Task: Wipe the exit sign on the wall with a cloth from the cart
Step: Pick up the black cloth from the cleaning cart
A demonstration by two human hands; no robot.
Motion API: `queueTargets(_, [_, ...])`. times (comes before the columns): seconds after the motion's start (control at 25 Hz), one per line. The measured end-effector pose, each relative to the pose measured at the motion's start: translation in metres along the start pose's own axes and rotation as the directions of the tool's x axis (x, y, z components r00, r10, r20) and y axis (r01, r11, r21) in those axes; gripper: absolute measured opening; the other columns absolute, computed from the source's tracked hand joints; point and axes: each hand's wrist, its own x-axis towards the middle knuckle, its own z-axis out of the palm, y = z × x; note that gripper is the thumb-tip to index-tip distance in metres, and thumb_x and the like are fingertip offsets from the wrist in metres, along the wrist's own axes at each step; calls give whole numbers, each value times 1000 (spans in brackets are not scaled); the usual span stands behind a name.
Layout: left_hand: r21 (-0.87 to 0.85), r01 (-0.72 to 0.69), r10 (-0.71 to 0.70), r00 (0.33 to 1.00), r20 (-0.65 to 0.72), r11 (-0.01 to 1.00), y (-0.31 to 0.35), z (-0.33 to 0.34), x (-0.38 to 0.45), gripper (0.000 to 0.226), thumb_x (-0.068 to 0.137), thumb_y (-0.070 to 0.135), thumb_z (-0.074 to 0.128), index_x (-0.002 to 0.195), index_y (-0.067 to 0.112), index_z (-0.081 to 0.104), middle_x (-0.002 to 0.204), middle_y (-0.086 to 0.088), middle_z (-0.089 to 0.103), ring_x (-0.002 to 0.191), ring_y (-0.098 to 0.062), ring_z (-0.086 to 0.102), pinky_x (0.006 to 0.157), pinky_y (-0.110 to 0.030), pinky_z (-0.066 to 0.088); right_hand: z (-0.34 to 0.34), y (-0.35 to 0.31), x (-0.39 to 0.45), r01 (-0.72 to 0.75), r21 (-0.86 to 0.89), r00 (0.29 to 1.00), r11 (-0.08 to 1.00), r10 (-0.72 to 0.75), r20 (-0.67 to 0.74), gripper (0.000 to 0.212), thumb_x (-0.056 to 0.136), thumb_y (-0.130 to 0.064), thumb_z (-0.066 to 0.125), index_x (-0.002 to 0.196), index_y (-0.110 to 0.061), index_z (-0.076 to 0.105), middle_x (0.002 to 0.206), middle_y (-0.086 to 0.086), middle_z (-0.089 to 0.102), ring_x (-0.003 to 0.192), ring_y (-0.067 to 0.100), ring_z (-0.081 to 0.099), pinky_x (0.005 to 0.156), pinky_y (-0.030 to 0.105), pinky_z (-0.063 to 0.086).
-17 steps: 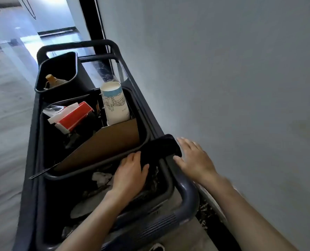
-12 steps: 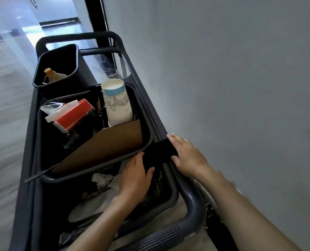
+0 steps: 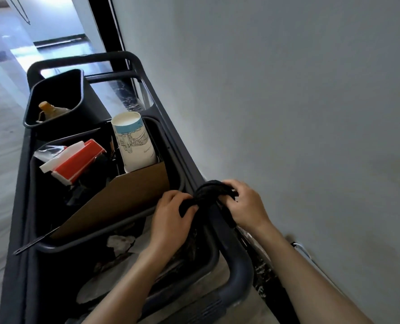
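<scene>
A dark cloth [image 3: 208, 192] is bunched up over the right rail of the dark cart [image 3: 235, 274]. My left hand [image 3: 171, 215] grips its left end above the near bin. My right hand [image 3: 245, 206] grips its right end, just beyond the rail and close to the grey wall [image 3: 299, 113]. The cloth arches up between the two hands. No exit sign shows in the head view.
The cart holds a near bin [image 3: 214, 256] with crumpled paper, a middle bin [image 3: 179, 174] with cardboard [image 3: 124, 202], a red box [image 3: 77, 163] and a paper cup [image 3: 133, 141], and a far bucket [image 3: 54, 99] with a bottle. Pale floor lies to the left.
The cloth lay flat across the cart's rail; both hands have closed on it and gathered it up into a bunch. The camera view shifted slightly.
</scene>
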Motion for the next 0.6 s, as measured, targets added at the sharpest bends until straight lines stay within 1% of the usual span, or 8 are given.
queueTargets(0.04, [-55, -63, 63, 998, 11, 997, 13, -2, 2, 18, 93, 23, 70, 111, 21, 70, 122, 10, 59, 113, -8, 54, 96, -25, 44, -13, -4, -7, -42, 162, 998, 986, 49, -39, 23, 85, -11, 63, 106, -20, 68, 100, 3, 72, 92, 20, 66, 84, 36, 53])
queueTargets(0.08, [-139, -103, 109, 993, 35, 985, 28, -3, 3, 15, 92, 20, 70, 107, 21, 71, 119, 13, 63, 110, -3, 57, 96, -24, 46, -26, -8, -14, -61, 341, 994, 938, 88, -66, 24, 86, -7, 61, 104, -21, 69, 96, 1, 74, 89, 18, 68, 82, 37, 55])
queueTargets(0.16, [-363, -129, 185, 975, 126, 923, 62, 1, 2, 14, 93, 14, 68, 101, 25, 70, 101, 15, 70, 96, 0, 64, 87, -21, 52, -54, -10, -33, -70, 614, 982, 786, 164, -98, 29, 90, -4, 56, 101, -27, 70, 91, -6, 76, 86, 12, 70, 76, 34, 58])
queueTargets(0.24, [-531, -115, 251, 949, 191, 839, 99, 13, -5, 21, 97, 9, 63, 97, 29, 69, 89, 12, 72, 88, -4, 67, 81, -20, 54, -84, -4, -55, -69, 788, 961, 611, 252, -112, 28, 93, -10, 53, 107, -29, 68, 104, -3, 74, 95, 15, 70, 77, 39, 59])
queueTargets(0.32, [-646, -51, 274, 929, 250, 761, 130, 29, -17, 27, 100, 8, 57, 96, 31, 70, 88, 8, 73, 89, -11, 69, 81, -27, 58, -110, 6, -75, -46, 878, 927, 477, 348, -140, 25, 95, -18, 53, 115, -25, 66, 113, 5, 72, 102, 22, 68, 75, 41, 59])
queueTargets(0.4, [-704, 6, 312, 894, 323, 710, 165, 52, -36, 31, 101, 6, 54, 98, 32, 70, 91, 6, 74, 94, -17, 71, 80, -31, 61, -138, 23, -102, -21, 920, 861, 391, 474, -181, 29, 93, -30, 55, 117, -17, 63, 117, 11, 69, 102, 26, 68, 69, 36, 57])
queueTargets(0.48, [-704, -5, 372, 852, 369, 710, 195, 76, -58, 32, 100, 5, 55, 101, 33, 70, 95, 6, 75, 96, -15, 71, 77, -27, 61, -162, 42, -132, -15, 952, 813, 304, 558, -166, 45, 89, -43, 56, 120, -10, 61, 119, 15, 68, 103, 28, 68, 71, 36, 57])
queueTargets(0.6, [-657, -96, 486, 753, 443, 748, 235, 117, -97, 34, 101, 8, 56, 104, 39, 68, 103, 8, 74, 102, -7, 69, 85, -25, 58, -195, 70, -181, 36, 968, 793, 248, 583, -178, 63, 77, -53, 66, 123, -10, 59, 118, 16, 69, 106, 28, 67, 76, 38, 57])
